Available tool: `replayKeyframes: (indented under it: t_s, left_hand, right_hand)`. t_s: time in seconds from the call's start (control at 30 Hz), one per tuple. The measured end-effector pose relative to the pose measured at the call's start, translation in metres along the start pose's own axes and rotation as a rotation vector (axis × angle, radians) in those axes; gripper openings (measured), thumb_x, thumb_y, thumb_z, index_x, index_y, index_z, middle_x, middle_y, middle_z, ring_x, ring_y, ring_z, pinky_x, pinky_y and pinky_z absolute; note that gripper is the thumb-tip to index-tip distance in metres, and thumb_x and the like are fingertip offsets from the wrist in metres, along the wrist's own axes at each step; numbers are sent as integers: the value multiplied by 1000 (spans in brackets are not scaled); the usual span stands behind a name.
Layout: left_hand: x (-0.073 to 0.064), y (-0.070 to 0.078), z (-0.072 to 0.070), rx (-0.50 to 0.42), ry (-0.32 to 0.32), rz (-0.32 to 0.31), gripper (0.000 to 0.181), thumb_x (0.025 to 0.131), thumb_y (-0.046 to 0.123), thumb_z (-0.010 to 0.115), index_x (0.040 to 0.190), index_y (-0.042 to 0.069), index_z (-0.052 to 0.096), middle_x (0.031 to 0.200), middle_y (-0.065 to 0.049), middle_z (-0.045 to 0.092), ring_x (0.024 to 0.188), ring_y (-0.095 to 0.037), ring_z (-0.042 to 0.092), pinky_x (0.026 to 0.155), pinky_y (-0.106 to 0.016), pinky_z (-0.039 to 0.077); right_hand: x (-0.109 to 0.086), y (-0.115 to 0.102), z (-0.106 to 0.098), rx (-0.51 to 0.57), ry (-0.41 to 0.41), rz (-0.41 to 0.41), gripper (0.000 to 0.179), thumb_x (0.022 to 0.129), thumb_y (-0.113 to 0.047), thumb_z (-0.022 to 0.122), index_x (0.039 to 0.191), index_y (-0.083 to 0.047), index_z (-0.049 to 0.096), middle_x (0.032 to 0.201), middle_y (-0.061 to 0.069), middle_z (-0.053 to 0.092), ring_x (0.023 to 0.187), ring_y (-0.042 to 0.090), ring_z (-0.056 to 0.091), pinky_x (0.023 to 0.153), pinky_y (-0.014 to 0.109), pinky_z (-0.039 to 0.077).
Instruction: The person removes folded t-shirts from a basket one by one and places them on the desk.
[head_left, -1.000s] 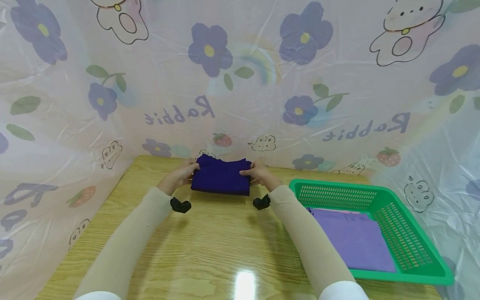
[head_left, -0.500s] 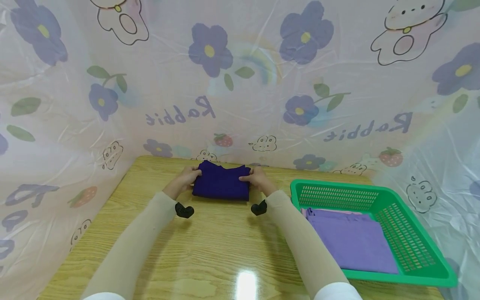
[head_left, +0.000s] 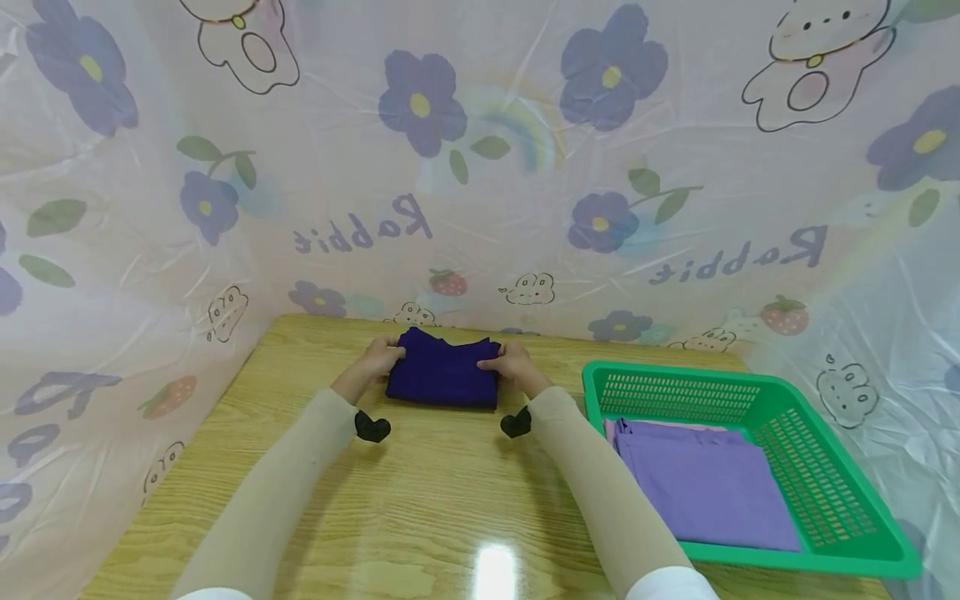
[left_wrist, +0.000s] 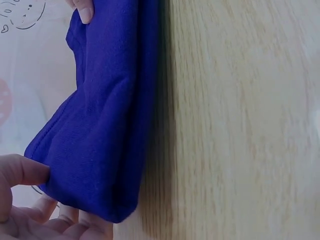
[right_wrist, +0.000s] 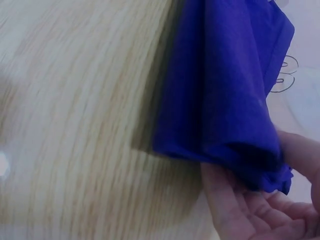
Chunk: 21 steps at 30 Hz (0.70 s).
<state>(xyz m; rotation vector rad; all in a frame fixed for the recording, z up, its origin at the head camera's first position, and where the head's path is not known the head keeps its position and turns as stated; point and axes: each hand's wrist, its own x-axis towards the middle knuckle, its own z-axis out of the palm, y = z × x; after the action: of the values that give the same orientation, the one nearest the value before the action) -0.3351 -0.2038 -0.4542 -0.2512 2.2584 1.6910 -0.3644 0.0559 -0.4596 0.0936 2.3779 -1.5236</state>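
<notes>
A dark purple-blue garment (head_left: 444, 372), folded into a compact rectangle, is at the far side of the wooden table between both hands. My left hand (head_left: 377, 362) grips its left end, thumb on the upper face and fingers underneath, as the left wrist view shows on the cloth (left_wrist: 100, 110). At the opposite end my right hand (head_left: 517, 367) pinches it the same way; in the right wrist view the fingers (right_wrist: 222, 195) lie beneath the folded layers (right_wrist: 225, 90). The lower folded edge is close over the tabletop.
On the right stands a green plastic basket (head_left: 832, 467) holding a folded lilac cloth (head_left: 708, 483) with a pink one partly under it. A patterned plastic sheet (head_left: 480, 192) hangs behind and beside the wooden table (head_left: 427, 500). Black pieces (head_left: 372, 427) stick out at both wrists.
Both hands have brought the folded garment lower and slightly toward the person, down close to the tabletop. Their grip at its two ends is the same.
</notes>
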Motion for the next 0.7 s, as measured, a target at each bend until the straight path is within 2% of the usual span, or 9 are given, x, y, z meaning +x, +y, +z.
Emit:
replayKeyframes:
  t_s: [0.1, 0.27, 0.4, 0.5, 0.57, 0.63, 0.7]
  left_hand:
    - [1, -2, 0, 16, 12, 5, 53, 107, 13, 37, 156, -2, 24, 139, -27, 48, 109, -33, 60, 82, -38, 54]
    - [2, -3, 2, 24, 16, 5, 52, 107, 11, 37, 155, -4, 26, 139, -28, 48, 107, -30, 61, 81, -35, 55]
    - [2, -4, 3, 53, 43, 11, 50, 106, 10, 39, 153, -5, 30, 137, -28, 51, 99, -29, 61, 74, -33, 52]
    - [3, -4, 4, 108, 77, 37, 47, 105, 8, 41, 149, -8, 36, 137, -29, 50, 105, -34, 61, 80, -35, 52]
    - [3, -6, 5, 150, 101, 54, 45, 105, 7, 42, 147, -10, 38, 139, -30, 48, 116, -37, 57, 91, -40, 52]
    - [3, -7, 6, 175, 115, 62, 44, 105, 6, 43, 145, -12, 40, 142, -30, 45, 124, -40, 52, 100, -44, 48]
    - [2, -9, 7, 186, 127, 59, 43, 105, 6, 44, 144, -12, 41, 144, -30, 44, 127, -40, 50, 104, -46, 45]
  right_hand:
    - [2, 2, 0, -29, 2, -7, 62, 87, -4, 78, 64, -15, 21, 58, -5, 18, 45, 10, 21, 44, 24, 26]
    - [5, 4, 1, -57, 6, -10, 63, 86, -5, 79, 63, -15, 21, 59, -5, 17, 46, 10, 21, 44, 24, 26]
    - [6, 5, 1, -79, 16, -29, 63, 85, -6, 80, 61, -15, 23, 57, -4, 19, 46, 10, 21, 45, 24, 25]
    - [6, 5, 0, -93, 17, -29, 63, 85, -8, 81, 59, -15, 24, 56, -4, 21, 46, 10, 22, 45, 25, 25]
    - [5, 5, 0, -97, 13, -27, 63, 84, -9, 81, 58, -15, 25, 55, -4, 21, 46, 10, 22, 45, 25, 25]
    - [5, 6, 0, -105, 6, -22, 63, 85, -10, 81, 58, -16, 25, 55, -4, 21, 46, 10, 21, 45, 25, 25]
    - [5, 7, 0, -106, 0, -15, 62, 85, -10, 81, 58, -16, 25, 55, -5, 21, 46, 10, 21, 45, 25, 25]
